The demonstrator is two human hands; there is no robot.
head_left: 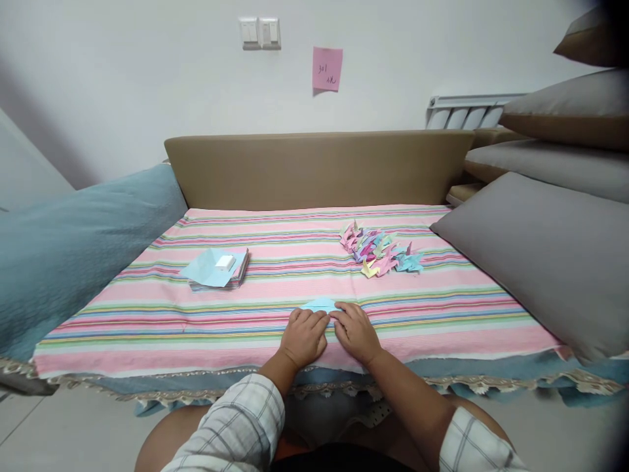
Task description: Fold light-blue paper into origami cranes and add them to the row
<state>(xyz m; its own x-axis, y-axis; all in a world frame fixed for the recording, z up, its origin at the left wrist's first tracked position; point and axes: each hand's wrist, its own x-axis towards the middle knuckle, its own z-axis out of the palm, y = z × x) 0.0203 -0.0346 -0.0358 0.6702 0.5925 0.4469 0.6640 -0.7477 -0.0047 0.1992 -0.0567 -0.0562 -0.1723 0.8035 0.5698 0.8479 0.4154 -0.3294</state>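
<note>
A folded light blue paper lies flat on the striped cloth, near the front edge. From the left, my left hand presses its curled fingers on the paper's near edge. My right hand pins the right end with bent fingers, the thumb side close to my left hand. Part of the paper is hidden under both hands. To the left sits a stack of paper sheets, topped by a loose light blue sheet and a small white block. Several folded paper cranes in mixed colours are heaped beyond my right hand.
The pink striped cloth covers the seat. A brown backrest stands behind it, against the wall. Grey cushions are piled at the right, and a blue covered armrest slopes along the left.
</note>
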